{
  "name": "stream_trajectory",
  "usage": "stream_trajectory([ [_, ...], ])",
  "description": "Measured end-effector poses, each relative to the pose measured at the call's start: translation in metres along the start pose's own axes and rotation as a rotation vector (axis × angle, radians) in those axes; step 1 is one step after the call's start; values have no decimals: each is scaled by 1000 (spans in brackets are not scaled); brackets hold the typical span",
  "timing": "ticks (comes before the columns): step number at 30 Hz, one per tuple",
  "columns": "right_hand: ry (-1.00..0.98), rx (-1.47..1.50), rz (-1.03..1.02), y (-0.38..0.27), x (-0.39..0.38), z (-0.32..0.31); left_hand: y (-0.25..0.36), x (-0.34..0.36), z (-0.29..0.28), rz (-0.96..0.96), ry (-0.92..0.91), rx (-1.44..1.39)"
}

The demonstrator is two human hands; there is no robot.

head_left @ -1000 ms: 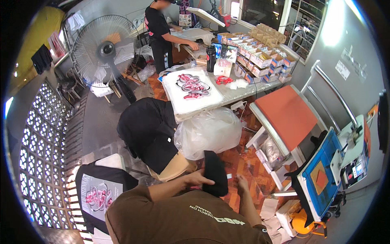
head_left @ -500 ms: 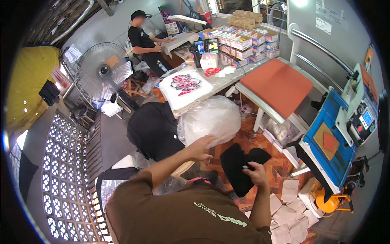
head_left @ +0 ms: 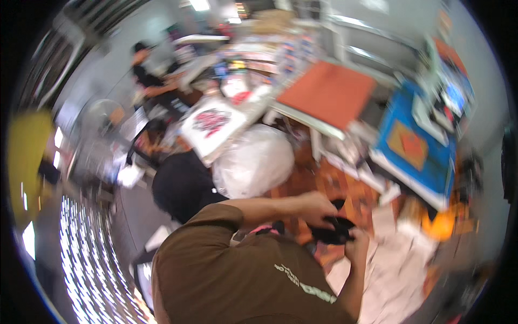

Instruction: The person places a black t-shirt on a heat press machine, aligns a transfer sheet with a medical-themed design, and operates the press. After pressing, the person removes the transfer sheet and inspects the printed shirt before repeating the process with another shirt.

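A piece of black cloth (head_left: 333,233) is bunched between my two hands, in front of my body and over the tiled floor. My left hand (head_left: 317,209) reaches across to its upper left side, fingers closed on it. On the lower right, my right hand (head_left: 356,243) grips the cloth's other edge. Motion smears the fingers and folds, so the cloth's full shape cannot be made out. Left of the hands lie a puffy whitish plastic bag (head_left: 253,162) and a black heap of fabric (head_left: 181,183).
A heat press with an orange-red pad (head_left: 329,96) and a blue platen (head_left: 418,154) stands at the right. Brown paper sheets (head_left: 388,270) cover floor on the right. White printed shirts (head_left: 210,127) are stacked ahead. A fan (head_left: 102,127) and another person (head_left: 154,83) are farther left.
My left hand has moved right and taken hold of the black cloth, which is now bunched smaller. The view has swung right, shifting the scene leftward.
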State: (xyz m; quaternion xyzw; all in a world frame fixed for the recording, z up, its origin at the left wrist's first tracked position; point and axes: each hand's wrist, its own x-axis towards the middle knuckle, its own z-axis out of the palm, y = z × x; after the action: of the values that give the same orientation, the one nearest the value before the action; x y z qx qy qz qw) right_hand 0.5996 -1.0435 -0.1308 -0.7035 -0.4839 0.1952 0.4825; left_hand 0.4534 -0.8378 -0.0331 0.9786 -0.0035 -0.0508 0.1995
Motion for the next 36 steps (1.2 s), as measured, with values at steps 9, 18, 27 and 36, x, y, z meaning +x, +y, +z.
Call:
stream_trajectory([
  [9, 948, 1035, 1111, 173, -202, 37, -57, -56, 113, -160, -160, -106],
  [18, -65, 134, 565, 99, -107, 129, -58, -67, 87, -282, -148, -456],
  [27, -403, -82, 210, 95, 46, 187, -129, -118, -54, -429, 54, -350],
  [36, -120, -221, 145, -72, 138, 161, -290, -244, -52, -391, 548, -395],
])
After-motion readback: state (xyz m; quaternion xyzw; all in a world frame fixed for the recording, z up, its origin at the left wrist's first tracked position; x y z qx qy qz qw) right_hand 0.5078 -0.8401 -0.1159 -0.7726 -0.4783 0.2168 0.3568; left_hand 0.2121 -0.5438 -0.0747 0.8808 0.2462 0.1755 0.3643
